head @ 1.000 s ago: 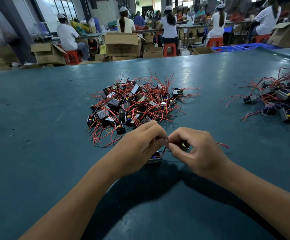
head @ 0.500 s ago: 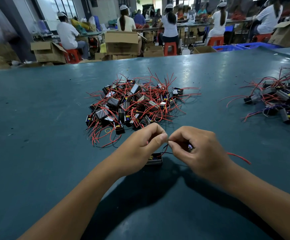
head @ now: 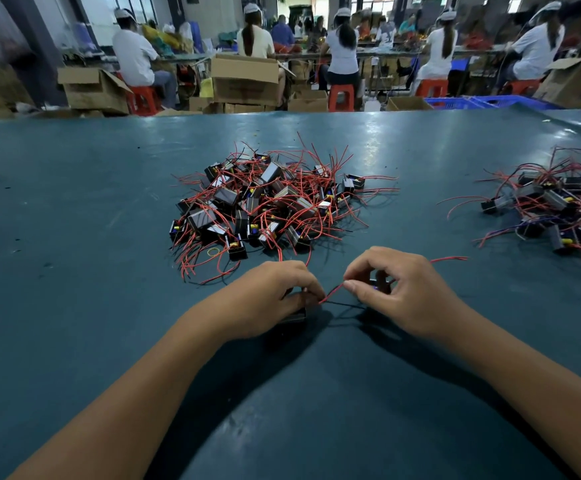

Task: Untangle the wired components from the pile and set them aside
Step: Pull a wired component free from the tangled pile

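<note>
At the far left of the teal worktable [head: 74, 306] nothing lay within reach; the main pile [head: 268, 202] of black components w/ red leads sat centre, just beyond the worker's knuckles. A loose rubber band [head: 213, 251] lay at its near edge.

The left hand [head: 264, 299] was curled tight over one black component [head: 294, 316], pressing it near the tabletop, thumb & forefinger pinched on the lead where it left the body. Between the hands a red wire [head: 332, 292] & a thin black wire [head: 342, 304] ran taut-ish across the gap.

That gap was the news: half a sec before, the fingertips of both hands met almost nose to nose; here they had drawn apart, wires now showing in between. Judged from that, the two units were coming free of each other, the separating pull under way but not done.

The right hand [head: 406, 296] was closed too, fingertips nipping the red wire's end & a second component [head: 379, 284] tucked in the palm, mostly hidden. A red lead [head: 448, 259] trailed out behind it to the right, higher & shorter-looking than a moment earlier.

Far right, well apart, the set-aside heap [head: 559, 209] waited — likely destination for the pair. Most of the pile remained unsorted.
</note>
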Demonstrator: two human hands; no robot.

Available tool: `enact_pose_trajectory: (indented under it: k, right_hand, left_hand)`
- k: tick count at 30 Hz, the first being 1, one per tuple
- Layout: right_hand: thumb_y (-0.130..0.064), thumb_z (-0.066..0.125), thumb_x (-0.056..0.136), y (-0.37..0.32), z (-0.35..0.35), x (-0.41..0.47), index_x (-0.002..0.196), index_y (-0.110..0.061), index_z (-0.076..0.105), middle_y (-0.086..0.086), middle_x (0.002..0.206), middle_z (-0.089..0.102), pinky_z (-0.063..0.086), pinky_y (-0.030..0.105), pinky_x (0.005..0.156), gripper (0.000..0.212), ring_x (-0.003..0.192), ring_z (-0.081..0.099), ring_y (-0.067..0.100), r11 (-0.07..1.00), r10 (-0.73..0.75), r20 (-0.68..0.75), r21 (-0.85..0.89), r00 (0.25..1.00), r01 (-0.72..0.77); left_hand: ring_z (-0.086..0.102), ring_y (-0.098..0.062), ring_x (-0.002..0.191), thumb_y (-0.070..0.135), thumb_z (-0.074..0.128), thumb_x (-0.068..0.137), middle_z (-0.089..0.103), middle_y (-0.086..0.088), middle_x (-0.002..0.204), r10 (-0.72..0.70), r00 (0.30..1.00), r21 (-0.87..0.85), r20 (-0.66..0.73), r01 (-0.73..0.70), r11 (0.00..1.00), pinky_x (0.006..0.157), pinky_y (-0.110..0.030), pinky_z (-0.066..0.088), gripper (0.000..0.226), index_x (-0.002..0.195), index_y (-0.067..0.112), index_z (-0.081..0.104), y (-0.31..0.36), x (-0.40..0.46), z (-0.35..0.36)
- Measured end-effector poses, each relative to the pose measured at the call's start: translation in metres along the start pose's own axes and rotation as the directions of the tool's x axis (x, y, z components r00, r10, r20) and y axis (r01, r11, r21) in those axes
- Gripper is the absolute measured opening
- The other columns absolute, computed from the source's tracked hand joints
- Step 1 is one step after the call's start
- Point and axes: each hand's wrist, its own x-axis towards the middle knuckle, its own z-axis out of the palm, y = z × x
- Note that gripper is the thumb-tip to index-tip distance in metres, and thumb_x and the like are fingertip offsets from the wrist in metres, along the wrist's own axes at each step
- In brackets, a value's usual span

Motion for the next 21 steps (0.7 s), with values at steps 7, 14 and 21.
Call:
enact_pose_trajectory:
  k: [7,14,21]
  right_hand:
    - [-0.022,0.071,0.089,0.008,-0.006,0.001,0.084,-0.026,0.067,-0.013,0.076,0.066,0.046,0.02,0.063,0.008,0.07,0.06,0.009,1.0,-0.009,0.063,-0.021,0.998,0.01]
    - [-0.015,0.067,0.093,0.009,-0.01,0.009,0.09,-0.02,0.067,-0.01,0.074,0.065,0.044,0.015,0.064,0.006,0.069,0.059,0.008,0.999,0.033,0.034,-0.043,0.999,-0.031]
    - [-0.023,0.071,0.091,0.009,-0.015,0.015,0.104,-0.019,0.069,-0.018,0.095,0.068,0.044,0.008,0.083,0.013,0.091,0.062,-0.004,0.994,0.02,0.196,-0.107,0.98,0.001]
  left_hand:
    - [0.049,0.01,0.072,0.026,0.049,0.103,0.053,0.018,0.088,-0.174,0.983,0.039,-0.059,0.176,0.984,0.061,-0.018,0.035,0.004,0.102,0.029,0.052,-0.005,-0.002,-0.004]
    - [0.05,0.005,0.067,0.025,0.055,0.099,0.057,0.016,0.088,-0.178,0.98,0.047,-0.086,0.183,0.982,0.06,-0.023,0.035,0.006,0.102,0.03,0.052,-0.004,-0.002,-0.004]
    - [0.048,0.019,0.075,0.042,0.063,0.095,0.062,0.029,0.09,-0.011,0.991,0.161,-0.136,0.033,0.986,0.063,-0.017,0.033,0.02,0.114,0.037,0.065,0.004,0.0,0.0]
